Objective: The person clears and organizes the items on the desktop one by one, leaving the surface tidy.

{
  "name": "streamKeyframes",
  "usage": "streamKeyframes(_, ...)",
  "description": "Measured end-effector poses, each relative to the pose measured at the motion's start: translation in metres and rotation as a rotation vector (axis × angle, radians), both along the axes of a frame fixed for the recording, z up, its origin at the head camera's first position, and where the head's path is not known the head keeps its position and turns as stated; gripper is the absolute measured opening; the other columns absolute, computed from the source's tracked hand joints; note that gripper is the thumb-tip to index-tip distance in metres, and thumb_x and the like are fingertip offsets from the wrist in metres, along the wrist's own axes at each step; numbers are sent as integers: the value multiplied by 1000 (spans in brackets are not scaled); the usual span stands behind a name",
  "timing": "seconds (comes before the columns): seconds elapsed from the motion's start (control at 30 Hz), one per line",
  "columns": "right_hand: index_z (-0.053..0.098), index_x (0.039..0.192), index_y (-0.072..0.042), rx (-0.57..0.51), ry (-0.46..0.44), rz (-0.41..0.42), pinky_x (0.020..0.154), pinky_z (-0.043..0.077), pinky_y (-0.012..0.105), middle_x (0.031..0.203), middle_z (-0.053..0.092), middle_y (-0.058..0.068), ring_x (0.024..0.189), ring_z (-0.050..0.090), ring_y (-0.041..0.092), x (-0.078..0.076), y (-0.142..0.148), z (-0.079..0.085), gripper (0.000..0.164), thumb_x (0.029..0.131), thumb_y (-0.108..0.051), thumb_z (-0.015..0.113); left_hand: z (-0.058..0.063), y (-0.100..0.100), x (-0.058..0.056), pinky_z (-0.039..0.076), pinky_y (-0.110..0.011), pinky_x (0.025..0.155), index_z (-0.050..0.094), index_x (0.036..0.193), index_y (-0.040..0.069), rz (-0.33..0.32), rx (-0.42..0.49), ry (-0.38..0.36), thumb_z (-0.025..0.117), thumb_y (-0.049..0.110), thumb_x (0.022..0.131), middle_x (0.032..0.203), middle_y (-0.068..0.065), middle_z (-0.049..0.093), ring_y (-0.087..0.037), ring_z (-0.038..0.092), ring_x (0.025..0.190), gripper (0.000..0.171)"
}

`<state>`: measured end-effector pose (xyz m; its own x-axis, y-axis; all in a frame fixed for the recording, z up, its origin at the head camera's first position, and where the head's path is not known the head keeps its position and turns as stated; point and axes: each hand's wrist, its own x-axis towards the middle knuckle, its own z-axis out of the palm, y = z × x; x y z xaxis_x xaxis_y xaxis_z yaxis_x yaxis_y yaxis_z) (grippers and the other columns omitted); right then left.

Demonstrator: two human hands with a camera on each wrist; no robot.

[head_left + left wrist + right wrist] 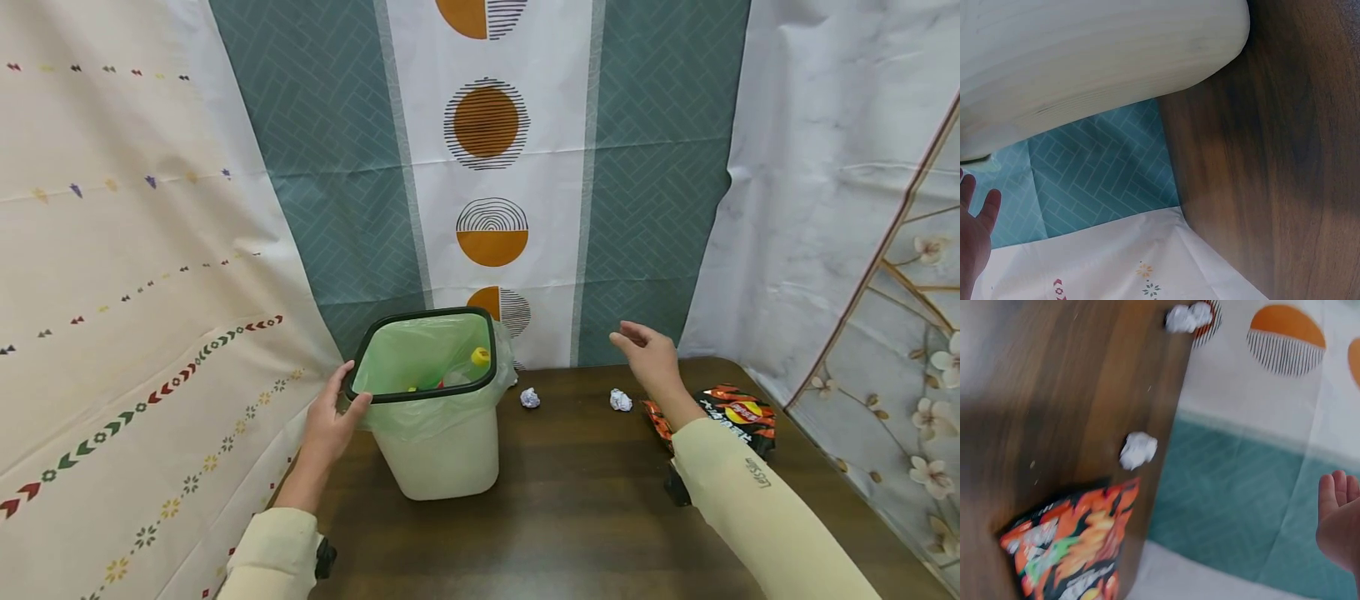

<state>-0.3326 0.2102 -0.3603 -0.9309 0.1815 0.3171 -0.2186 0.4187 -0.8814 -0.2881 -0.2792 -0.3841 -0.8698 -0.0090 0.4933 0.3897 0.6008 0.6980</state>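
Observation:
A pale waste bin (442, 458) with a black rim (420, 397) and a green bin liner (401, 354) stands on the table, left of the middle. Inside it show a yellow item (480, 357) and some small red and green bits. My left hand (330, 421) is at the rim's near left corner, fingers and thumb spread. Raised over the table's far right part, my right hand (651, 358) has loosely bent fingers and holds nothing. Below it lie a crumpled paper ball (620, 400) and a black and orange chip bag (738, 417).
Another crumpled paper ball (529, 398) sits just right of the bin. The dark wooden table (570, 517) ends at a patterned cloth (652, 208) hanging behind it. Further cloths (150, 292) hang on the left and right sides.

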Motion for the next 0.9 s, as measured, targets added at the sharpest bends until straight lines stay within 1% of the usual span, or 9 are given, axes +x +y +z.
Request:
streamKeyframes(0.13, 48, 144, 1, 20, -28, -56, 103, 40, 52, 140, 53, 23, 130, 47, 39, 5, 23, -7, 56, 101, -34, 58, 0, 0, 0, 29, -59, 110, 34, 153, 8, -2, -1, 0, 55, 34, 98, 152, -24, 37, -40, 39, 137, 65)
streamKeyframes(0.33, 47, 146, -1, 41, -76, -146, 104, 39, 53, 143, 50, 22, 132, 45, 41, 10, 55, -23, 61, 101, -41, 55, 1, 0, 0, 30, -59, 109, 34, 154, 8, -9, 2, -5, 55, 34, 98, 152, -24, 37, -39, 39, 137, 65)
streamKeyframes(0.57, 50, 143, 2, 44, -110, -246, 104, 39, 53, 140, 52, 25, 130, 46, 42, 18, 83, -39, 58, 101, -38, 54, 1, 0, -1, 30, -59, 109, 34, 153, 8, -9, 3, -3, 55, 33, 98, 151, -24, 38, -39, 39, 137, 64)
streamKeyframes(0.73, 50, 142, 4, 45, -127, -308, 101, 40, 52, 138, 52, 28, 126, 48, 43, 24, 101, -55, 58, 101, -37, 53, 0, 0, 0, 30, -59, 109, 34, 153, 9, -2, -5, 1, 55, 33, 98, 151, -25, 38, -39, 39, 137, 64)
streamKeyframes(0.9, 49, 143, 3, 1, -177, -365, 101, 39, 53, 142, 49, 27, 128, 46, 43, 31, 119, -72, 62, 100, -41, 52, 1, 0, 1, 30, -60, 109, 34, 153, 8, -6, -4, 3, 55, 34, 98, 152, -25, 37, -40, 38, 137, 65)
